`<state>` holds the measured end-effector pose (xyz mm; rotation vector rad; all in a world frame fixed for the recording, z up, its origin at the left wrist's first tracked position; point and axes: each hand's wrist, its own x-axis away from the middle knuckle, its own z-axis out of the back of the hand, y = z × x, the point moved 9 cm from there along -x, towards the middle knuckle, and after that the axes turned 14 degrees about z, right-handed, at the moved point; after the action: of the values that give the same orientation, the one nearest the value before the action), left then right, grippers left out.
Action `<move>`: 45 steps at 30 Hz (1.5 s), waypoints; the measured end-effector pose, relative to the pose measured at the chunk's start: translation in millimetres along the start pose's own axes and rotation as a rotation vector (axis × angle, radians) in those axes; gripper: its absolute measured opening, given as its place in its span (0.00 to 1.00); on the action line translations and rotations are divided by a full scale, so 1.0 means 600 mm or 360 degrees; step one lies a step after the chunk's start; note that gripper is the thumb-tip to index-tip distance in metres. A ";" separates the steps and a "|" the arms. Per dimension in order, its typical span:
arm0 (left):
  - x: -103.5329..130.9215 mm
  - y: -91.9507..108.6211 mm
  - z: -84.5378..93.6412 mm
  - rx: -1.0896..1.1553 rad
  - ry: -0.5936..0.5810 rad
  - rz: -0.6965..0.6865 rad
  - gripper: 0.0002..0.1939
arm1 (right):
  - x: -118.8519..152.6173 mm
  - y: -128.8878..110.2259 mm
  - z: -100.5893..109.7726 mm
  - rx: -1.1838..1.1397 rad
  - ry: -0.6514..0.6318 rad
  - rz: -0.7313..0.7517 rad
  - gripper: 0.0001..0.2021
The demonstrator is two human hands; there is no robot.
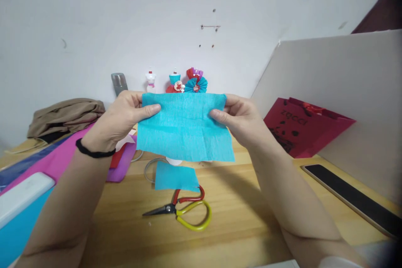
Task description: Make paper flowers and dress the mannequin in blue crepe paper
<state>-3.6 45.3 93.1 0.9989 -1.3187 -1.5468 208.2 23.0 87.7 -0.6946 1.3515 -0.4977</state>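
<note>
Between my two hands a rectangle of blue crepe paper (pixel 185 130) is stretched out above the table. My left hand (pixel 130 111) pinches its upper left corner, thumb on the near side. The upper right corner is pinched the same way by my right hand (pixel 237 115). Below the sheet lies a smaller piece of blue paper (pixel 176 176), its lower right corner over the red handle of a pair of scissors (pixel 171 208). These scissors have one red and one yellow handle, with the dark blades pointing left.
Pink paper (pixel 53 155), purple paper (pixel 127 163) and a white slab-like object (pixel 25 197) lie at left, near a brown cloth (pixel 65 115). Behind stand a grey flask (pixel 118 83) and several paper-decorated figures (pixel 175 78). At right are a red gift bag (pixel 314 125) and a phone (pixel 351 199).
</note>
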 end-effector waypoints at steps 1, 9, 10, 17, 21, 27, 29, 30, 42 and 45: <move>-0.002 0.001 0.001 0.0029 -0.0007 -0.0015 0.09 | -0.001 0.000 0.001 -0.0015 0.0009 0.0006 0.16; -0.016 0.006 0.014 -0.0069 0.0020 -0.0148 0.12 | -0.011 -0.006 0.022 0.0138 0.0069 0.0145 0.09; -0.015 0.011 0.016 -0.0132 0.0058 -0.0204 0.10 | -0.012 -0.008 0.023 0.0168 0.0059 0.0170 0.08; -0.009 0.018 0.025 -0.0160 0.0144 -0.0424 0.08 | -0.010 -0.006 0.030 0.0218 0.0054 0.0244 0.04; -0.008 0.022 0.023 -0.0182 0.0033 -0.0557 0.06 | -0.013 0.000 0.034 0.0091 0.0025 0.0276 0.03; -0.012 0.023 0.025 -0.0165 0.0046 -0.0598 0.08 | -0.019 0.020 0.034 -0.0121 0.0074 0.0177 0.09; -0.016 0.018 0.030 -0.0109 0.0081 -0.0559 0.10 | -0.019 0.024 0.030 -0.0165 0.0063 0.0139 0.10; -0.017 0.017 0.033 -0.0093 0.0097 -0.0548 0.11 | -0.019 0.026 0.028 -0.0179 0.0056 0.0121 0.10; -0.005 0.028 0.022 -0.0142 -0.0042 -0.0623 0.08 | -0.010 0.043 0.021 -0.0178 0.0101 -0.0174 0.30; -0.006 0.025 0.024 -0.0173 -0.0024 -0.0560 0.05 | -0.009 0.040 0.022 -0.0067 0.0144 -0.0128 0.28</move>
<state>-14.4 52.1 109.7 1.1973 -1.0954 -1.8696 218.9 45.7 75.4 -0.7707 1.4261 -0.5720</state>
